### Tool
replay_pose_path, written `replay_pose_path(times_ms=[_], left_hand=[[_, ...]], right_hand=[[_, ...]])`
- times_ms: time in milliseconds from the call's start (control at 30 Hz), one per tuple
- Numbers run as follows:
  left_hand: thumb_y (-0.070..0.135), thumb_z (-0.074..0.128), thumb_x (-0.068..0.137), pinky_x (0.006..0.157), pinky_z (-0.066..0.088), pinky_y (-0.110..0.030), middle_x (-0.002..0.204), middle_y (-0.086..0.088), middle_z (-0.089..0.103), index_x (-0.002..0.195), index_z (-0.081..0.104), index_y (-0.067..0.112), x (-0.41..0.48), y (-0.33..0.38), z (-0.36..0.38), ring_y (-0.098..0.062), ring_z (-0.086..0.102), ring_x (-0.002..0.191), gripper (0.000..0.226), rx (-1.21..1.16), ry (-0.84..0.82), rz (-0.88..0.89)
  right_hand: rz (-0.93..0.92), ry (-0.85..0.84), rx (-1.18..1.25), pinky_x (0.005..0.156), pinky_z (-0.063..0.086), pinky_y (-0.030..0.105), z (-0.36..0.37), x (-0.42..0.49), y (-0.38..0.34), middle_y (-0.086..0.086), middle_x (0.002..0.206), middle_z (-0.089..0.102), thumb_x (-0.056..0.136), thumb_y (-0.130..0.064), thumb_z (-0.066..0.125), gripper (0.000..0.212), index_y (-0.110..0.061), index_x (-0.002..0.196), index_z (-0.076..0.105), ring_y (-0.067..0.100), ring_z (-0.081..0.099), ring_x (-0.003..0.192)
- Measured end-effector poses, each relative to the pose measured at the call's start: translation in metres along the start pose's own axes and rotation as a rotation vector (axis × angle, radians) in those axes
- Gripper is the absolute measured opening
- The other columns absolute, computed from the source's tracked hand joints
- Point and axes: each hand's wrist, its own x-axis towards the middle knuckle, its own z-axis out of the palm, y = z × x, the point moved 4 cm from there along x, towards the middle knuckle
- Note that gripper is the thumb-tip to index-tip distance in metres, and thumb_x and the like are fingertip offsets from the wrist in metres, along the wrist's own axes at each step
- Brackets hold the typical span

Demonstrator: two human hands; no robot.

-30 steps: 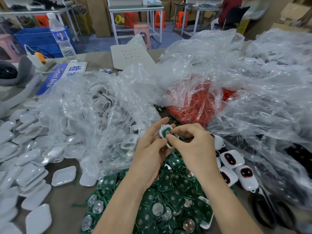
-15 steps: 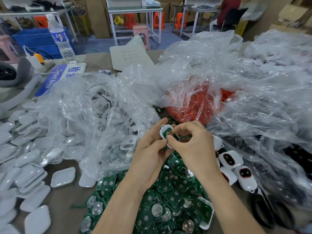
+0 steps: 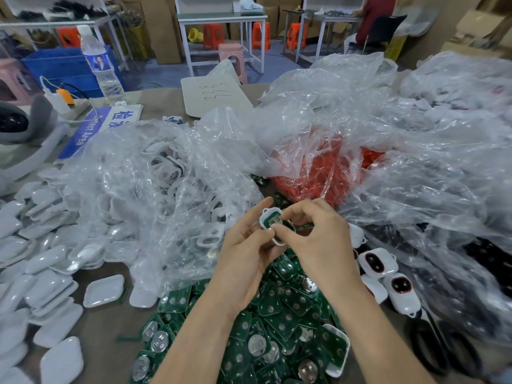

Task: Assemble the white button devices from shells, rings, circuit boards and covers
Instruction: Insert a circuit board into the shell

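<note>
My left hand (image 3: pixel 245 250) holds a white shell (image 3: pixel 270 221) with a green circuit board seated in it, above the middle of the table. My right hand (image 3: pixel 318 234) pinches the same shell from the right, thumb and forefinger pressing on the board. Below my hands lies a heap of green circuit boards (image 3: pixel 277 314). White covers (image 3: pixel 41 273) are piled at the left. A clear bag of white shells (image 3: pixel 166 176) sits behind my left hand, and a bag of red rings (image 3: pixel 327 176) behind my right. Assembled white devices (image 3: pixel 388 275) with red-ringed windows lie to the right.
Crumpled clear plastic bags (image 3: pixel 415 162) cover the right and back of the table. A water bottle (image 3: pixel 101 67) and a blue sign (image 3: pixel 91 128) stand at the back left, a white sheet (image 3: pixel 213 95) at the back centre. Black scissors (image 3: pixel 435 347) lie at the lower right.
Both hands have stayed in place on the shell. My right fingers have shifted slightly on the circuit board inside it.
</note>
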Motion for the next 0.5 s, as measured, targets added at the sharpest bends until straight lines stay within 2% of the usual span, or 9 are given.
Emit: replay_pose_path(times_ms=[100, 200, 300, 400, 500], left_hand=[[-0.004, 0.043, 0.098, 0.074, 0.058, -0.027, 0.087, -0.008, 0.067, 0.125, 0.064, 0.016, 0.001, 0.000, 0.000, -0.022, 0.064, 0.091, 0.039, 0.019, 0.009, 0.026], [-0.002, 0.042, 0.100, 0.070, 0.057, -0.025, 0.082, -0.004, 0.071, 0.120, 0.065, 0.016, 0.001, 0.000, 0.000, -0.014, 0.068, 0.081, 0.035, 0.049, 0.009, 0.051], [-0.002, 0.041, 0.100, 0.069, 0.058, -0.026, 0.094, -0.006, 0.074, 0.116, 0.063, 0.012, 0.003, 0.002, -0.001, -0.015, 0.071, 0.085, 0.031, 0.007, 0.042, 0.070], [0.002, 0.041, 0.100, 0.071, 0.059, -0.030, 0.108, -0.013, 0.073, 0.116, 0.059, 0.009, 0.003, 0.002, -0.001, -0.024, 0.071, 0.098, 0.025, -0.078, 0.028, 0.083], [0.003, 0.040, 0.101, 0.074, 0.060, -0.038, 0.114, -0.014, 0.071, 0.115, 0.057, 0.011, 0.003, 0.002, 0.000, -0.025, 0.069, 0.103, 0.023, -0.104, -0.013, 0.092]], right_hand=[[-0.039, 0.035, -0.022, 0.073, 0.036, 0.003, 0.000, -0.005, -0.002, -0.014, 0.083, 0.053, 0.078, -0.025, 0.078, 0.013, -0.022, 0.084, 0.066, -0.003, 0.051, 0.083], [-0.048, 0.027, 0.005, 0.075, 0.037, 0.003, 0.001, -0.008, -0.001, -0.016, 0.086, 0.054, 0.078, -0.027, 0.077, 0.012, -0.023, 0.086, 0.068, -0.006, 0.050, 0.088], [0.036, -0.021, 0.190, 0.079, 0.042, 0.006, -0.002, -0.009, 0.005, -0.016, 0.090, 0.062, 0.080, -0.022, 0.076, 0.013, -0.029, 0.089, 0.071, -0.007, 0.056, 0.089], [0.184, -0.031, 0.441, 0.082, 0.052, 0.020, -0.003, -0.011, 0.015, -0.013, 0.086, 0.070, 0.080, -0.015, 0.075, 0.019, -0.030, 0.090, 0.069, 0.001, 0.065, 0.085], [0.311, -0.067, 0.580, 0.084, 0.056, 0.035, 0.001, -0.014, 0.022, -0.004, 0.084, 0.074, 0.080, -0.016, 0.075, 0.010, -0.023, 0.087, 0.073, 0.011, 0.068, 0.084]])
